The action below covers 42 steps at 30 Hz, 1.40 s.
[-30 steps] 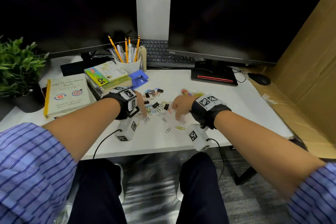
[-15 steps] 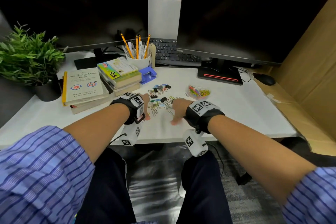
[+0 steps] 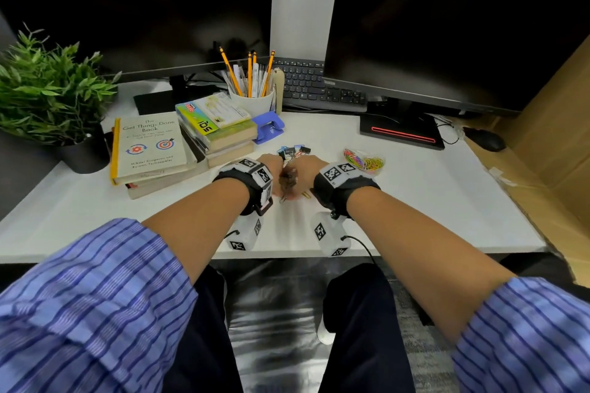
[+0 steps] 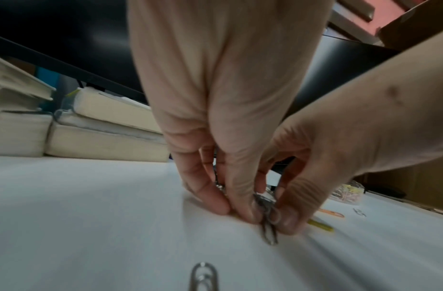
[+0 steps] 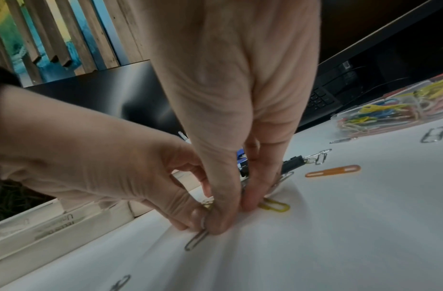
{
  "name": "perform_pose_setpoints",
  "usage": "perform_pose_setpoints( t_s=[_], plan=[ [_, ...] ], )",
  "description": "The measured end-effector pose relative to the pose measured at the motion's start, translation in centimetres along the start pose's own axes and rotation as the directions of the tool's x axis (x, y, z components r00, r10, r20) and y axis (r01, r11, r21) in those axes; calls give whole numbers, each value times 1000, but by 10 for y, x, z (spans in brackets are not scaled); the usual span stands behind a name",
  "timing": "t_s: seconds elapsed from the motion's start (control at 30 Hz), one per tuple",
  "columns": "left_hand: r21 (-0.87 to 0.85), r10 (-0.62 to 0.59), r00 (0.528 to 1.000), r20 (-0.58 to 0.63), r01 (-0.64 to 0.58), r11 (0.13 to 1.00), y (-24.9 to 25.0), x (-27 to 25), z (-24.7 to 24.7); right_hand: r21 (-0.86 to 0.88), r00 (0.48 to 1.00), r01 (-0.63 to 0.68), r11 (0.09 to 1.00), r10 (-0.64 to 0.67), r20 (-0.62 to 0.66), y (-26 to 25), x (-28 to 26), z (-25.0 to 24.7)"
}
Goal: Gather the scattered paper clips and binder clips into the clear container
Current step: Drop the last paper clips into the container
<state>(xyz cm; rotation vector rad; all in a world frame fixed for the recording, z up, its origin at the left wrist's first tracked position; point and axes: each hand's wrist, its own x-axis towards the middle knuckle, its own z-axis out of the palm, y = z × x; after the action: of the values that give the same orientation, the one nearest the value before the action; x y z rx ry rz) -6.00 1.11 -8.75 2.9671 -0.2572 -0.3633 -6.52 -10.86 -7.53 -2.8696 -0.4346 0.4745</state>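
My left hand (image 3: 275,169) and right hand (image 3: 303,169) meet fingertip to fingertip at the desk's middle, curled round a bunch of paper clips (image 3: 288,177) heaped between them. In the left wrist view the left hand (image 4: 222,204) presses its fingertips down while the right hand's fingers (image 4: 285,214) pinch silver clips (image 4: 267,222). The right hand (image 5: 230,212) also rests on a yellow clip (image 5: 275,205). Several binder clips (image 3: 294,151) lie just beyond the hands. The clear container (image 3: 364,161), holding coloured clips, stands to the right.
Loose on the desk are an orange clip (image 5: 333,170), a black binder clip (image 5: 293,160) and a silver clip (image 4: 204,275). Stacked books (image 3: 220,137), a pencil cup (image 3: 253,99) and a blue hole punch (image 3: 268,126) stand at the left; monitors and a keyboard (image 3: 319,86) behind.
Both hands have drawn together from either side of the scattered clips, sweeping most of them into one bunch between the fingers.
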Motion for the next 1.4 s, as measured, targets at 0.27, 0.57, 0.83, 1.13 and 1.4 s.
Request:
perform_pose_setpoints(
  t_s=[0.27,0.57,0.83,1.13,1.4],
  plan=[
    [-4,1,999,43,-1,1000,3,4,-3,-23,994,86,996,-88,-69,2,0,-2],
    [-113,22,988,150,-5,994,12,-1,-5,12,992,72,997,-70,-105,3,-2,2],
    [-12,12,999,32,-11,1000,17,-8,-10,220,997,45,975,-31,-64,14,-8,-7],
    [-49,53,998,28,-51,997,15,-8,-7,47,994,-15,999,10,110,34,-23,-18],
    [-150,32,999,-17,-35,988,7,-7,-7,5,998,-7,1000,7,-60,10,-10,-7]
  ],
)
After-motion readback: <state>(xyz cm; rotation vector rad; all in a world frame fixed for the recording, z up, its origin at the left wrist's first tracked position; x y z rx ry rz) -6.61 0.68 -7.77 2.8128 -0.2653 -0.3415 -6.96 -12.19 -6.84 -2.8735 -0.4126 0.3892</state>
